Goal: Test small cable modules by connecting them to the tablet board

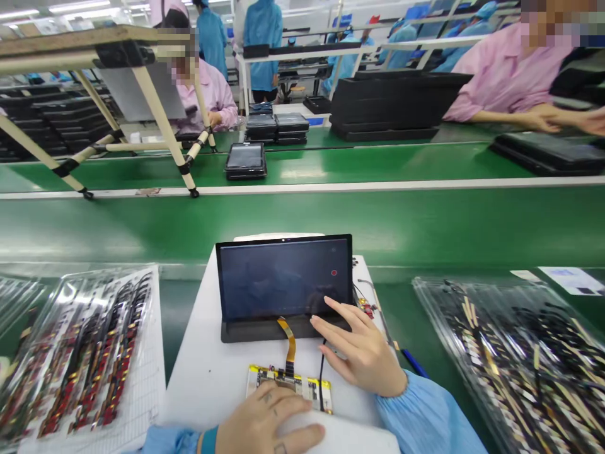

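A long green conveyor belt (pixel 302 227) ran from side to side, with a second belt (pixel 378 164) beyond it at 12 o'clock. Co-workers in pink smocks (pixel 505 75) sat at 1 o'clock and 11 o'clock, and people in blue gowns (pixel 259 44) stood further back. A clear plastic tray (pixel 80 353) of red-and-black parts lay at 8 o'clock, and a second clear tray (pixel 510 359) of black-and-gold parts lay at 4 o'clock. Stacked black tablets (pixel 276 126) stood near 12 o'clock, and a single tablet (pixel 246 161) lay on the second belt.

Straight ahead, a white surface (pixel 203 391) carried a dark tablet screen (pixel 283 277) propped upright in a black stand (pixel 283 331). A yellow ribbon cable (pixel 287 340) ran from the screen down to a yellow-edged board (pixel 288 384) lying flat on the surface.

The right hand (pixel 359 353) sat at 2 o'clock from the board, its fingers (pixel 331 309) spread open and touching the screen's lower edge. The left hand (pixel 265 422) lay over the board's near edge, its fingers (pixel 302 435) loosely curved; I could not tell whether they gripped anything.
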Available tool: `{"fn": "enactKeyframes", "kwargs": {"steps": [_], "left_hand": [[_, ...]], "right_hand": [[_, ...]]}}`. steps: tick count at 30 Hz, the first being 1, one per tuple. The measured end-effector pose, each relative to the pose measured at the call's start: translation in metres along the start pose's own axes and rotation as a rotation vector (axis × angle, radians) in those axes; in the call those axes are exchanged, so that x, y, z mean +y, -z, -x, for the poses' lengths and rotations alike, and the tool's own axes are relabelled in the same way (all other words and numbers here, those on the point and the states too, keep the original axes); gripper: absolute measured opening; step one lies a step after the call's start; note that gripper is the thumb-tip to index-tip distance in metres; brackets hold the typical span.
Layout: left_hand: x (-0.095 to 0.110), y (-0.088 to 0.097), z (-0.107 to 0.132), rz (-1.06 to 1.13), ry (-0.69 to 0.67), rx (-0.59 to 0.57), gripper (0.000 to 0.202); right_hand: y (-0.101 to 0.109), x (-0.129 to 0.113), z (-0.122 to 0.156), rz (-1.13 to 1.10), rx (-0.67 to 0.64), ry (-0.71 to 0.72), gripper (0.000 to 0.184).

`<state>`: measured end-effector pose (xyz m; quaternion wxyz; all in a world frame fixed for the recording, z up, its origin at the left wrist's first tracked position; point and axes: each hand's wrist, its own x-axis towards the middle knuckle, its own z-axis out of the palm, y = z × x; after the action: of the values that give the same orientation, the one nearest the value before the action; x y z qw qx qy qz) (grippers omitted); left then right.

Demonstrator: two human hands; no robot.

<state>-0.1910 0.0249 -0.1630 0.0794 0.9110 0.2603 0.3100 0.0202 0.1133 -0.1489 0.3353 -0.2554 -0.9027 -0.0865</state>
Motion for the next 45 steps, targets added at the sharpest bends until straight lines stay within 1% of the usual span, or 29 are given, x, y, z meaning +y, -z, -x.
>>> {"fn": "enactKeyframes", "kwargs": {"steps": [3,5,7,10,13,16,20,22,26,29,31,33,35,37,39,41,42,43,45], "left_hand": [[0.001,-0.003,0.002,0.006,0.018,-0.021,0.021],[0.002,-0.006,0.003,0.014,0.028,-0.020,0.021],[0.002,-0.009,0.005,0.020,0.040,-0.020,0.021],[0.001,-0.011,0.005,0.034,0.042,-0.044,0.021],[0.000,-0.010,0.004,0.027,0.025,-0.004,0.021],[0.000,-0.010,0.004,0.017,0.016,0.030,0.021],[0.000,-0.014,0.007,-0.011,0.007,0.023,0.020],[0.000,-0.015,0.008,-0.014,0.013,0.006,0.021],[-0.001,-0.011,0.008,0.002,0.011,0.016,0.022],[-0.003,-0.010,0.007,0.004,-0.018,0.000,0.025],[-0.005,-0.011,0.008,-0.002,-0.028,-0.023,0.030],[-0.007,-0.013,0.010,-0.021,-0.029,-0.032,0.039],[-0.008,-0.013,0.012,-0.046,-0.036,-0.026,0.042],[-0.008,-0.009,0.013,-0.066,-0.048,-0.006,0.039],[-0.005,-0.002,0.012,-0.077,-0.051,0.018,0.034],[-0.001,0.006,0.009,-0.079,-0.048,0.028,0.032],[0.001,0.010,0.007,-0.087,-0.048,0.018,0.032],[0.004,0.014,0.004,-0.109,-0.042,0.004,0.034],[0.009,0.018,-0.001,-0.184,-0.001,-0.022,0.045]], "right_hand": [[0.001,0.003,-0.002,0.055,-0.043,0.022,0.035],[0.002,0.006,0.000,0.107,-0.029,0.011,0.046],[0.002,0.009,0.005,0.144,0.007,-0.032,0.050],[0.000,0.011,0.014,0.162,0.059,-0.076,0.048],[-0.002,0.011,0.020,0.146,0.073,-0.057,0.042],[-0.002,0.009,0.019,0.115,0.048,-0.022,0.032],[-0.001,0.005,0.011,0.112,0.034,-0.013,0.024],[0.000,0.004,0.008,0.115,0.047,-0.013,0.024],[0.003,0.003,0.005,0.094,0.084,-0.021,0.029],[0.005,0.006,0.007,0.117,0.168,-0.058,0.029],[0.009,0.009,0.009,0.136,0.228,-0.120,0.026],[0.016,0.007,0.010,0.135,0.235,-0.202,0.023],[0.028,-0.002,0.009,0.104,0.174,-0.254,0.023],[0.041,-0.019,0.009,0.031,0.036,-0.250,0.025],[0.052,-0.040,0.009,-0.105,-0.211,-0.214,0.034],[0.060,-0.060,0.012,-0.144,-0.357,-0.138,0.050],[0.063,-0.068,0.014,-0.127,-0.383,-0.108,0.055],[0.066,-0.074,0.016,-0.098,-0.381,-0.091,0.056],[0.070,-0.079,0.024,-0.013,-0.328,-0.124,0.051]]}}
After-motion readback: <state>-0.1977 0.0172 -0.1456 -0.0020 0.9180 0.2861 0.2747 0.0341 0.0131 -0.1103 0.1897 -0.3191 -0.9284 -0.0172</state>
